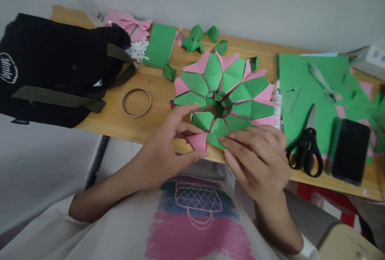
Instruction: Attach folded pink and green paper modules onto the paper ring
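Observation:
A ring-shaped paper flower (224,79), built of folded green and pink pieces around an open centre, rests near the table's front edge. My left hand (171,147) is at its near left side, thumb and fingers around a pink folded piece (198,141). Beside it, the fingertips of my right hand (258,155) pinch a green folded piece (217,132) on the flower's near edge. Parts of the flower's near right side are hidden behind my right hand.
Small green folded pieces (197,32) lie behind the flower. To the left are a tape ring (136,102), a green stack of paper (160,45) and a black bag (60,67). Scissors (306,151), a phone (349,150), a cutter (323,81) and green sheets (296,119) occupy the right.

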The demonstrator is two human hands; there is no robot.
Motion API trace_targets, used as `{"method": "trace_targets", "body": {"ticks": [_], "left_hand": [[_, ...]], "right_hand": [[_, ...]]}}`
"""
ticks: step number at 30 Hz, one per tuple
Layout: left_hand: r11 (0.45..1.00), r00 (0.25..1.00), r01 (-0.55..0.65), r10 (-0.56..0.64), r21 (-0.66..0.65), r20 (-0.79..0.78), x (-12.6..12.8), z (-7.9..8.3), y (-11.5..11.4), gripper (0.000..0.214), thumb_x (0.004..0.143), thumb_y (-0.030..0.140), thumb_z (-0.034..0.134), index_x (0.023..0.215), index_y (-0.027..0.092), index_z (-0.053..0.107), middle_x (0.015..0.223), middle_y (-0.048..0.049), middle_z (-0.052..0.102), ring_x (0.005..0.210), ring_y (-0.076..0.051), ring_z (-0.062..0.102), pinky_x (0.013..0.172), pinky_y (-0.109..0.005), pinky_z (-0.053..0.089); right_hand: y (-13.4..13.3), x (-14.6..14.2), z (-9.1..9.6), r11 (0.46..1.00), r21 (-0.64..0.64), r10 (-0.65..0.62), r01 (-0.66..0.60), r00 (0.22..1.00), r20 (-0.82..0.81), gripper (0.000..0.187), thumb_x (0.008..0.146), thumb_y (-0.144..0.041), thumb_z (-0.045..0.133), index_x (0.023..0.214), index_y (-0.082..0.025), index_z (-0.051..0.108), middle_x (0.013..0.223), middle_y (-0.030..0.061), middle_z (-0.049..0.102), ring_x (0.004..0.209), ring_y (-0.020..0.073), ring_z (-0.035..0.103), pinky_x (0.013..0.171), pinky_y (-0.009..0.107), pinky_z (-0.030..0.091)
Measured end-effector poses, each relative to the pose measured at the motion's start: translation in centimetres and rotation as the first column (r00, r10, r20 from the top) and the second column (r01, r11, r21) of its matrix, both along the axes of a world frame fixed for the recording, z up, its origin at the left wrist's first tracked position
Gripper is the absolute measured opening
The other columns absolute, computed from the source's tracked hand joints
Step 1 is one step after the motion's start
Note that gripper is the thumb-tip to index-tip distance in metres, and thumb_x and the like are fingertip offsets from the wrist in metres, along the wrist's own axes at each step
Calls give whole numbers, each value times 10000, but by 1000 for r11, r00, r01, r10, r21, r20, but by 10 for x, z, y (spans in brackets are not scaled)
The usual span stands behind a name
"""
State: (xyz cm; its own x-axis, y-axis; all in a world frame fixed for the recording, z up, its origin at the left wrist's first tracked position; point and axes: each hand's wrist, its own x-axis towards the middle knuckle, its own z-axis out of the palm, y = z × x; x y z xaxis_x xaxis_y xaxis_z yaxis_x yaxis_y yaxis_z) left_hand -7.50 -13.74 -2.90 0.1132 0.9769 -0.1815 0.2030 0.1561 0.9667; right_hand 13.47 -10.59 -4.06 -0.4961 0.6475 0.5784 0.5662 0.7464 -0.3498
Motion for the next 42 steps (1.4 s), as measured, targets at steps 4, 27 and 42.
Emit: {"method": "trace_targets", "body": {"ticks": [4,27,42], "left_hand": [[995,983,30,-12,-99,182,-5,-2,4,674,731,217,805,1295,318,451,988,12,724,900,-178,704,865,-300,551],[999,936,-14,3,29,351,-21,-5,-5,690,790,219,779,1352,364,407,1016,10,754,904,-164,730,762,-262,589],[991,991,-75,61,111,119,-6,-3,-10,801,730,237,823,1388,330,376,1004,11,742,861,-157,735,809,-284,626]], "right_hand": [[2,1,1,998,-56,-7,6,1000,-24,96,831,-120,686,904,-181,674,849,36,723,806,194,656,805,412,455],[4,-6,2,998,-58,-42,39,997,-57,75,862,-136,644,899,-201,649,837,21,710,778,163,635,788,358,445],[-11,-19,4,994,-47,-99,103,992,83,354,877,-436,607,1137,-195,601,1058,83,674,1077,282,575,1089,567,293]]}}
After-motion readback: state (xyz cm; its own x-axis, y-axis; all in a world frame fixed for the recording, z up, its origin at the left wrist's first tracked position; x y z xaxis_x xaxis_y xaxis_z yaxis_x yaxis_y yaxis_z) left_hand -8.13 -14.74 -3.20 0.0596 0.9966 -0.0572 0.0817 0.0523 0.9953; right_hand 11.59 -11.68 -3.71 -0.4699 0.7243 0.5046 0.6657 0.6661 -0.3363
